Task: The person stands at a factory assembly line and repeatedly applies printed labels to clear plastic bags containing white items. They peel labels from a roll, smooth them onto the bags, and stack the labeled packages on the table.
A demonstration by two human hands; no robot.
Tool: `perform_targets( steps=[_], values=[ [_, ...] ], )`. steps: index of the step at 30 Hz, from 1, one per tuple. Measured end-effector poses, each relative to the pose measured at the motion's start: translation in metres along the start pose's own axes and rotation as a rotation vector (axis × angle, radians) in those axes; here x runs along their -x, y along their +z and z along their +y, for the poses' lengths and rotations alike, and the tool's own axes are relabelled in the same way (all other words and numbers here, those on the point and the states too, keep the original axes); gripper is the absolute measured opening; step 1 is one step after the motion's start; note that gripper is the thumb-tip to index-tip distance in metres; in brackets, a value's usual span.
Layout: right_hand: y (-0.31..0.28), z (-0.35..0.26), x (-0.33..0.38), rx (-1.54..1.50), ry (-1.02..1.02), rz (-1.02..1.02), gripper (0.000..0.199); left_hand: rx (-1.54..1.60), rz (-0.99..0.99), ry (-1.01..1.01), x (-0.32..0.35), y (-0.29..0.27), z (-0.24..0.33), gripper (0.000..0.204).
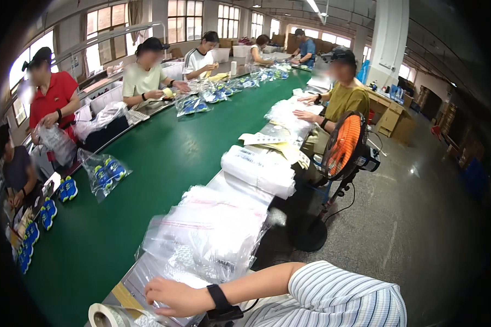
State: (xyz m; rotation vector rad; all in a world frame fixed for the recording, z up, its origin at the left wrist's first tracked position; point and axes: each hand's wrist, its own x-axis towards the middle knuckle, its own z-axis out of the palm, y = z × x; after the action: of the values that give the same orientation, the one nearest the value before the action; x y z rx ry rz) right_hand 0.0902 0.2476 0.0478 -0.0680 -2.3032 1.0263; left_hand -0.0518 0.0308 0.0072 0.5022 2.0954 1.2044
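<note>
My right hand (177, 297) reaches in from the lower right, with a black band (219, 300) on its wrist and a striped sleeve above. Its fingers are bent but apart, with no object visible between them. The hand hovers over or rests on the near edge of a stack of clear plastic bags (207, 229); contact cannot be made out. Just left of the fingers lie a tan strip (126, 297) and a roll of labels (105, 316), partly cut off by the lower edge. My left hand is out of the picture.
A long green table (174, 158) runs away from me. Blue-and-lime shoe-shaped items (48, 212), some bagged (110, 171), lie along its far side. Rolled white plastic (259, 169) and yellow sheets (273, 143) lie ahead. An orange fan (343, 144) stands right. Several people work around the table.
</note>
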Motion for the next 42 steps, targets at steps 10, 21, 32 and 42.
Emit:
perform_targets(
  steps=[10,21,32,42],
  values=[
    [0.069,0.009,0.01,-0.68,0.424,-0.179,0.015,0.598,0.051,0.195,0.023,0.033,0.031,0.008],
    [0.05,-0.014,-0.005,-0.553,0.358,-0.252,0.011,-0.343,0.508,0.69,0.037,0.033,0.033,0.029],
    [0.044,0.002,0.012,0.024,0.225,-0.233,0.022,0.153,0.571,0.756,0.036,0.011,0.057,0.017],
    [0.033,0.069,0.032,0.612,0.264,0.073,0.019,-0.697,0.039,0.767,0.004,0.075,-0.003,0.076]
  ],
)
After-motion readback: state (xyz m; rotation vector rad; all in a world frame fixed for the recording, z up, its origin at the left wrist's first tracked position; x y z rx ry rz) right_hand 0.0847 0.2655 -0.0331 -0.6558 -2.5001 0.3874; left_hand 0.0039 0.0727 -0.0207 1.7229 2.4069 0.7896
